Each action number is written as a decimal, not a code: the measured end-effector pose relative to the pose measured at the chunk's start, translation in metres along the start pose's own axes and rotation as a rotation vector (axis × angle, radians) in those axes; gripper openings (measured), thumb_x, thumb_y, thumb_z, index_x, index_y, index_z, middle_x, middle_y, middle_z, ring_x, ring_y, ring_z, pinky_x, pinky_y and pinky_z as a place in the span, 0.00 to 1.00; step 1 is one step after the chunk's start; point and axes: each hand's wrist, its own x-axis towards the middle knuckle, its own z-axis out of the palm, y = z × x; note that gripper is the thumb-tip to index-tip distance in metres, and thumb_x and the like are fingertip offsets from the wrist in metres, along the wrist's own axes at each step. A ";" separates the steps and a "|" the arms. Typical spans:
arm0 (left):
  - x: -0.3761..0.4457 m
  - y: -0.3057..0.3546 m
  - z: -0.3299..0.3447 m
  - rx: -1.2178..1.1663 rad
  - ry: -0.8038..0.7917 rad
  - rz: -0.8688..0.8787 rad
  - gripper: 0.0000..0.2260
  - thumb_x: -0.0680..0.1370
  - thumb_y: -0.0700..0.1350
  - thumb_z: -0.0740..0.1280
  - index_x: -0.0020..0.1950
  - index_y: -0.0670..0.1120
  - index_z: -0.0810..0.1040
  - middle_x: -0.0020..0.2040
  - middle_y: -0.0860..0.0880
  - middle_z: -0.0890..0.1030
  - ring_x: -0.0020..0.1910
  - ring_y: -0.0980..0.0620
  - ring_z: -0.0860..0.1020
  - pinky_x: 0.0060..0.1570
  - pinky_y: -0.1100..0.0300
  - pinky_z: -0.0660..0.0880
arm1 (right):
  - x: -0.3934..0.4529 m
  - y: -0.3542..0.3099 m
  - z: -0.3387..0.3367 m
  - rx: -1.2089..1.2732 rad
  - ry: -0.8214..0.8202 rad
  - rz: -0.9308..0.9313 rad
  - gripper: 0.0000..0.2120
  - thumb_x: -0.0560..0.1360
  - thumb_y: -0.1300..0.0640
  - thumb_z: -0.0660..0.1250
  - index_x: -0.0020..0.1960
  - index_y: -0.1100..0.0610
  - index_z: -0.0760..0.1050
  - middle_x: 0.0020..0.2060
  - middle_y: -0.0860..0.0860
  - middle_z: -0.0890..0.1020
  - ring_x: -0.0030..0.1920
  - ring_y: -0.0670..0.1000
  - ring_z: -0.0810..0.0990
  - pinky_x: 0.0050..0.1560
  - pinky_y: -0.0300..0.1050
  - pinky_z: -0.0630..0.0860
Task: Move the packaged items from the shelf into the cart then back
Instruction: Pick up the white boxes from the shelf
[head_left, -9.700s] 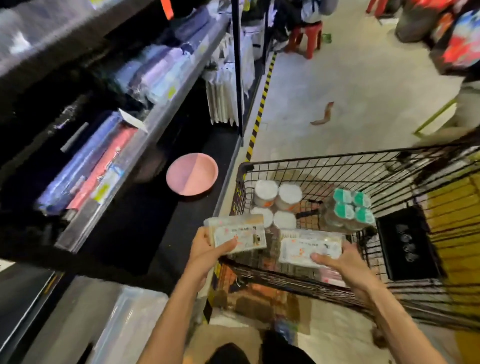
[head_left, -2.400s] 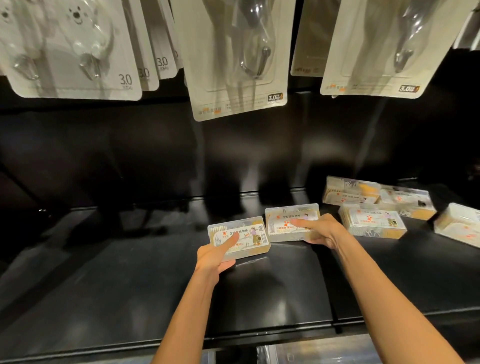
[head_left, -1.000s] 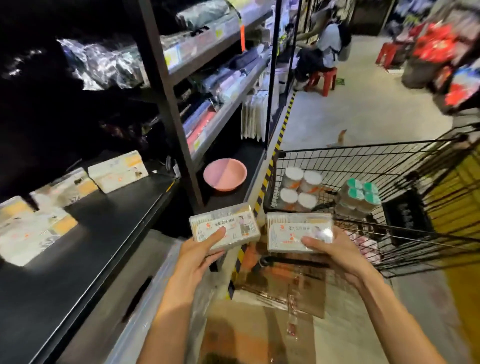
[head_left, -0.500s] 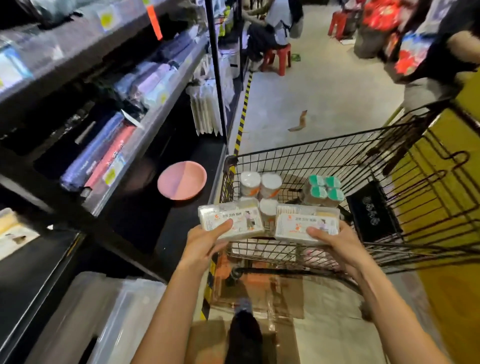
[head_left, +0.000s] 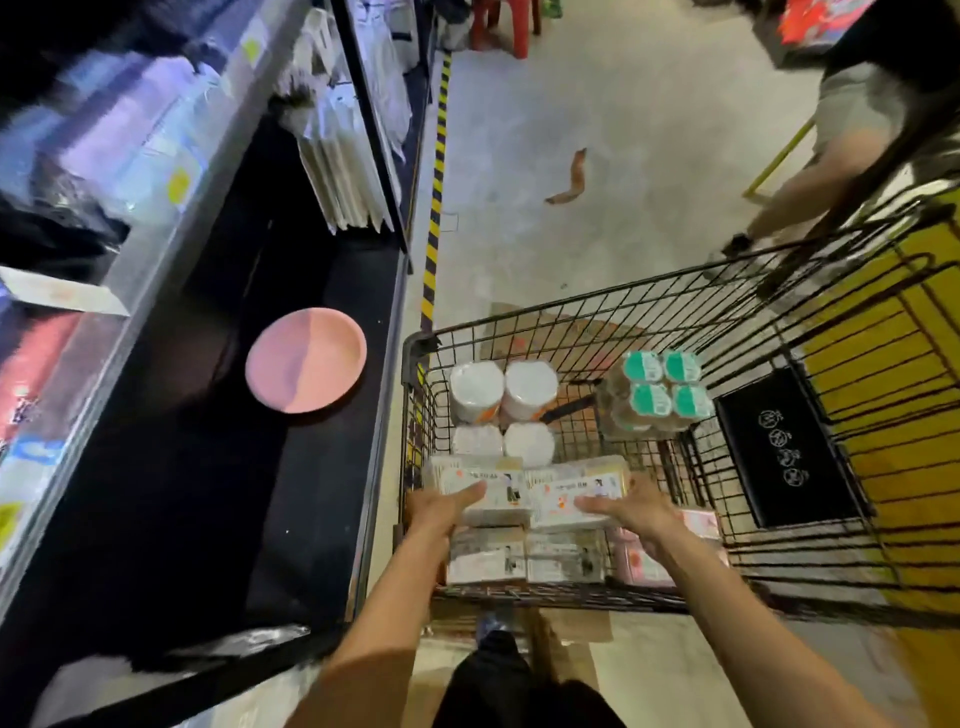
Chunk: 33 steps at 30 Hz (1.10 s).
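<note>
Both arms reach down into the black wire cart. My left hand grips a clear packaged box with a printed label, thumb on top. My right hand grips a second box of the same kind beside it. Both boxes hover just above two similar boxes lying on the cart floor at its near end. Pink packets lie to their right.
White-lidded tubs and a pack of green-lidded jars sit further in the cart, with a black flap at right. A pink plate lies on the black shelf at left. Another person stands beyond the cart.
I turned from the shelf to the cart with a box in each hand. Within the last half second both hands dropped below the cart rim, bringing the boxes down over those on the floor.
</note>
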 end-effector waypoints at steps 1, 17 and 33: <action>0.011 -0.003 0.003 0.022 0.007 -0.043 0.39 0.68 0.39 0.77 0.73 0.38 0.58 0.67 0.40 0.72 0.63 0.41 0.74 0.55 0.50 0.77 | 0.012 0.007 0.002 -0.021 -0.010 0.031 0.19 0.63 0.69 0.78 0.51 0.63 0.79 0.50 0.59 0.84 0.51 0.57 0.83 0.54 0.53 0.80; 0.141 -0.070 0.029 0.151 0.160 -0.185 0.36 0.67 0.47 0.78 0.70 0.38 0.68 0.65 0.38 0.74 0.62 0.39 0.75 0.59 0.44 0.75 | 0.140 0.080 0.017 -0.129 0.000 0.207 0.22 0.60 0.63 0.81 0.52 0.60 0.79 0.45 0.53 0.85 0.47 0.53 0.84 0.52 0.53 0.80; 0.163 -0.089 0.012 0.309 0.021 -0.040 0.20 0.67 0.40 0.78 0.56 0.43 0.75 0.52 0.44 0.82 0.46 0.48 0.82 0.41 0.51 0.81 | 0.151 0.121 0.024 -0.281 0.067 0.207 0.21 0.67 0.66 0.76 0.55 0.61 0.70 0.48 0.52 0.80 0.48 0.52 0.79 0.44 0.41 0.77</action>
